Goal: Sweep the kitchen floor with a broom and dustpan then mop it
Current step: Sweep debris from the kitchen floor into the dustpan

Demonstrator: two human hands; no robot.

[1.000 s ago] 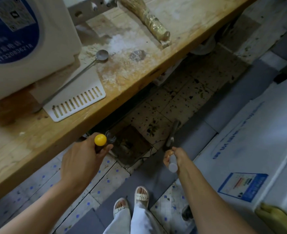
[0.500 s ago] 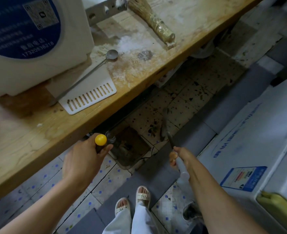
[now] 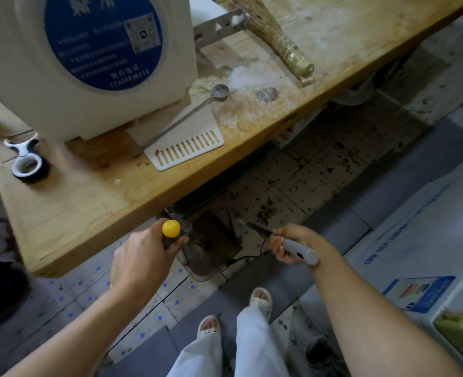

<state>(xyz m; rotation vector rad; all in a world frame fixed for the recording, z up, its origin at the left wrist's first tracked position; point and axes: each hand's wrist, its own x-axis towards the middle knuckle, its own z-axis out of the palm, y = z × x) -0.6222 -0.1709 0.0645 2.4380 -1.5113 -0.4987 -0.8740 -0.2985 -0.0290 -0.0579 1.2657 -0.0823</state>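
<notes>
My left hand (image 3: 143, 257) grips a dark handle with a yellow cap (image 3: 171, 228), which runs down to a dark dustpan (image 3: 211, 246) standing on the floor at the table's edge. A grey broom handle (image 3: 301, 251) is gripped in my right hand (image 3: 287, 243); its dark shaft slants left and down toward the dustpan's mouth. The broom's head is blurred beside the pan. Dark crumbs speckle the tiled floor (image 3: 301, 186) beyond the pan, partly under the table.
A wooden table (image 3: 88, 202) overhangs the floor on the left, bearing a white machine (image 3: 88, 63), a straw hand brush (image 3: 279, 44), a spoon (image 3: 219, 91) and a tape roll (image 3: 28, 167). A large white box (image 3: 415, 227) stands on the right. My sandalled feet (image 3: 261, 297) are below.
My right hand has swung the grey handle so that the shaft now points left toward the dustpan instead of straight ahead. My left hand has stayed on the yellow-capped handle.
</notes>
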